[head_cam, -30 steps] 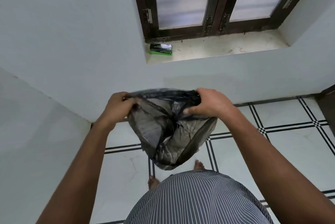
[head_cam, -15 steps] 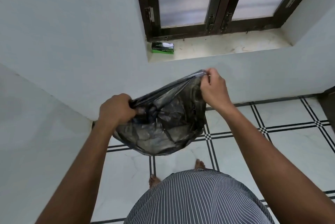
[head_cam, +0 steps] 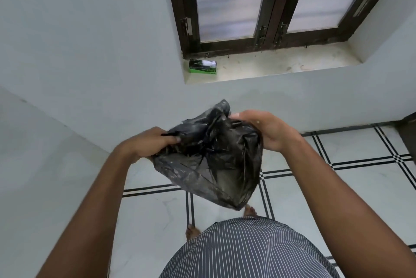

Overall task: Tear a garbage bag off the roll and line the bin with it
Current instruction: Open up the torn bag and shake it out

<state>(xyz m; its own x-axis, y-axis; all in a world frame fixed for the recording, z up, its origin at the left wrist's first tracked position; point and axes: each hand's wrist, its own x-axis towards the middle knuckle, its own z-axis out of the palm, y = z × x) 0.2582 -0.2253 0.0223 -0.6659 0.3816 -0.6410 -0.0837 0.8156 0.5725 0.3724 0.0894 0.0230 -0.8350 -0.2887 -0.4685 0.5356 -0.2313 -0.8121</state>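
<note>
both grips pinch the crumpled garbage bag (head_cam: 211,154), left hand (head_cam: 148,145) and right hand (head_cam: 267,129), below the window sill (head_cam: 281,68); best to find the mouth's two layers and part them gently.

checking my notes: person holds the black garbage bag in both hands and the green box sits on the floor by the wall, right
Not quite. The head view shows the green box on the window sill, at its left end, not on the floor. The rest holds: the left hand and right hand both grip the black garbage bag.
</note>
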